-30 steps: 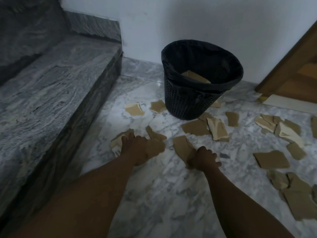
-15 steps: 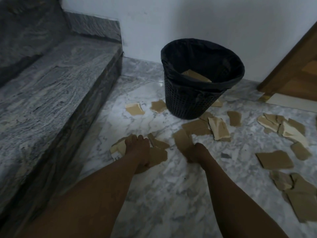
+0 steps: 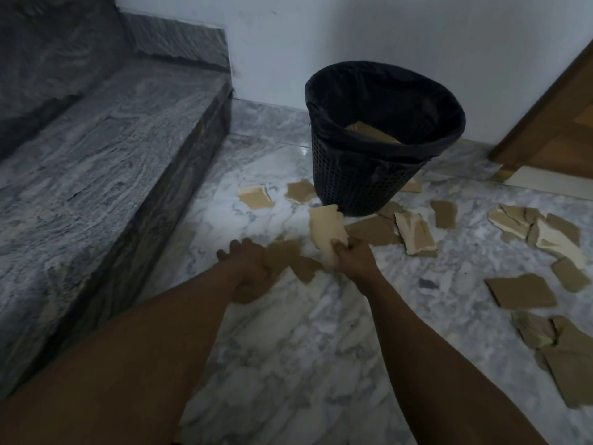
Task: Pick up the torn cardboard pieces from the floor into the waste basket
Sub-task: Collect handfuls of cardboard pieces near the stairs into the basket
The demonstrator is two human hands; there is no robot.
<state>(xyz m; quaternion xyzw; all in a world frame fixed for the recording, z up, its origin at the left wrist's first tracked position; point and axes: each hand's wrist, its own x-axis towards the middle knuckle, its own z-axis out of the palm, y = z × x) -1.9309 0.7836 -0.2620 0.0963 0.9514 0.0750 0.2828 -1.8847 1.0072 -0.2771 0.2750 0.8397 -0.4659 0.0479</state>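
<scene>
A black mesh waste basket [image 3: 359, 184] with a black liner stands on the marble floor by the white wall, and a cardboard piece [image 3: 373, 132] lies inside it. My right hand [image 3: 354, 256] grips a pale torn cardboard piece [image 3: 326, 231] lifted off the floor just in front of the basket. My left hand [image 3: 248, 266] grips brown cardboard pieces [image 3: 288, 253] low over the floor. Several more torn pieces lie scattered around the basket, such as a brown one [image 3: 519, 290] at the right.
A grey marble stair step [image 3: 96, 162] rises along the left side. A wooden door [image 3: 558, 123] and its frame stand at the back right. Two cardboard scraps [image 3: 256, 196] lie left of the basket, and a pile [image 3: 568, 358] lies at the right edge.
Both hands have closed on cardboard and lifted it from the floor. The right hand's piece has turned its pale side up and moved toward the basket.
</scene>
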